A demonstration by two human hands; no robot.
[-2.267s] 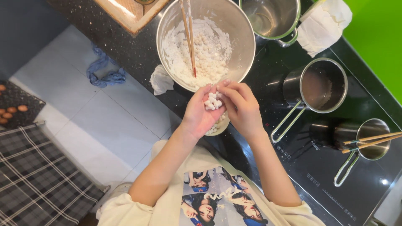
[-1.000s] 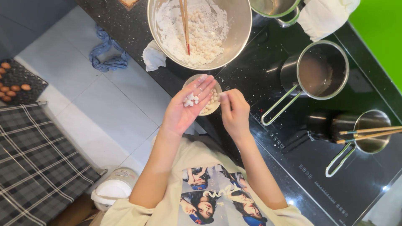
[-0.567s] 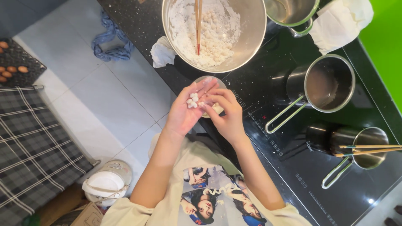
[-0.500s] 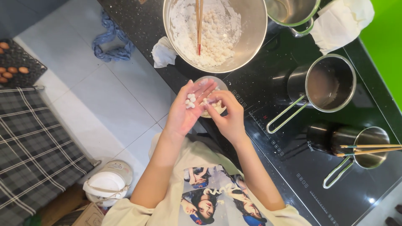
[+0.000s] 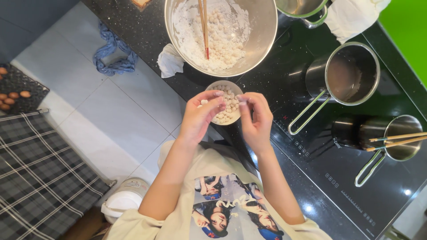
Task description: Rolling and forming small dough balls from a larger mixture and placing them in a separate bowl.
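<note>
Your left hand (image 5: 198,118) and right hand (image 5: 254,119) meet over the small bowl (image 5: 224,106) of white dough balls on the black tabletop (image 5: 311,178) — left fingers (image 5: 213,103) curled around a few balls, right fingers narrowed, pinching something too small to tell. Just above the small bowl sits the big steel bowl (image 5: 264,31) of flour, with chopsticks (image 5: 203,26) in it.

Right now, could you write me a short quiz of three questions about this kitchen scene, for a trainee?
1. True or false: the chopsticks stand in the large steel bowl.
2. What does the small bowl hold? A) small white balls B) soup C) eggs
3. Fill in: both hands, left hand and right hand, are just over the ____ bowl.

Key: 1 true; 2 A; 3 small.
</note>
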